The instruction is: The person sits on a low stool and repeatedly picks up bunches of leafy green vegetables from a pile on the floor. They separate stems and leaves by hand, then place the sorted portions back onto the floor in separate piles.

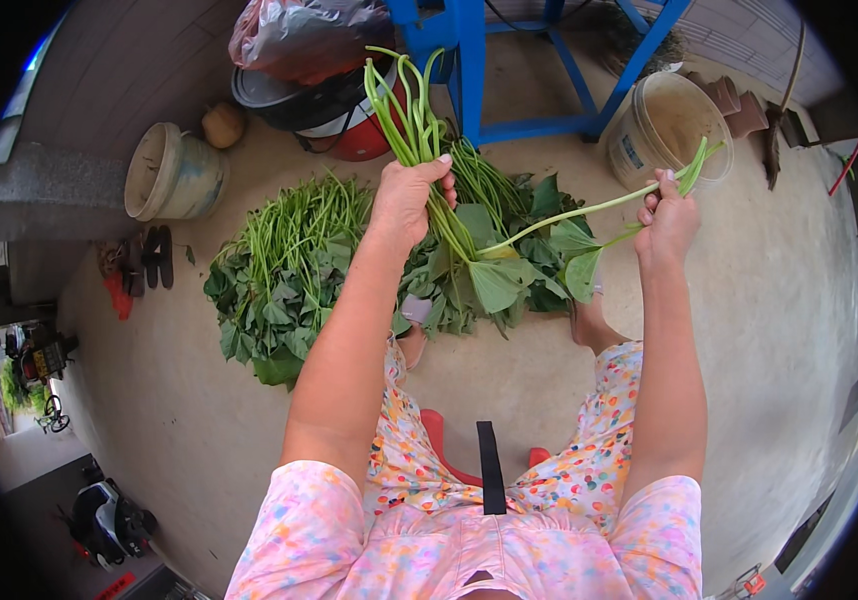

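Note:
My left hand (pixel 414 197) is closed round a bunch of long green leaf stems (pixel 411 125), whose bare ends point up and away from me. Broad green leaves (pixel 502 283) hang from the bunch below the fist. Off to the right, my right hand (pixel 668 215) pinches a few leafy stems (pixel 692 172); a pale stem stretches from there back toward the leaves under the left hand. Beneath my hands a heap of leafy stems (pixel 284 265) lies on the floor, its left part with stems upward. More dark leaves (pixel 539 205) lie between my feet.
A whitish bucket (pixel 154 180) stands at the left beside a round tan gourd-like thing (pixel 224 126). Beyond the heap are a red and black tub (pixel 359 140) with a plastic bag (pixel 299 40) and a blue metal frame (pixel 539 130). Another bucket (pixel 641 125) stands right. Dark slippers (pixel 158 258) lie left.

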A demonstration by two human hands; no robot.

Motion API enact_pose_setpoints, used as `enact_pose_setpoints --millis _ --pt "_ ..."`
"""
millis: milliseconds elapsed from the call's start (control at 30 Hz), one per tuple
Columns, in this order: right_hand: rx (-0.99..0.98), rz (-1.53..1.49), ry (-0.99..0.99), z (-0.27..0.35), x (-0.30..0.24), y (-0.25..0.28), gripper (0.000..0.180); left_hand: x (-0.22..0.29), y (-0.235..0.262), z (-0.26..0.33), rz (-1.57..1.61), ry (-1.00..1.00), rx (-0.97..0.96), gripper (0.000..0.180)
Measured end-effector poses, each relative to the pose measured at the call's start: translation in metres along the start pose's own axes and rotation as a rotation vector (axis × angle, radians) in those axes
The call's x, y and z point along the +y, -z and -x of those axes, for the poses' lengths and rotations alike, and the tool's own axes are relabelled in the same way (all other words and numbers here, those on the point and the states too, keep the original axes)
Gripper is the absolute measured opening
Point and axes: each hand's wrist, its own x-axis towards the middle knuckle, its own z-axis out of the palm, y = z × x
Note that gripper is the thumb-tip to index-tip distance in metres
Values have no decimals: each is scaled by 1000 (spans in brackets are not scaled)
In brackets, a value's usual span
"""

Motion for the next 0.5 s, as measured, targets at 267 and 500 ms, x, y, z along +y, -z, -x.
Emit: enact_pose_setpoints --millis 267,500 --pt "162 -3 75 -14 -11 20 19 22 30 -3 194 -30 55 13" --pt "189 -226 -7 -20 -19 30 24 26 34 3 141 -64 63 13"
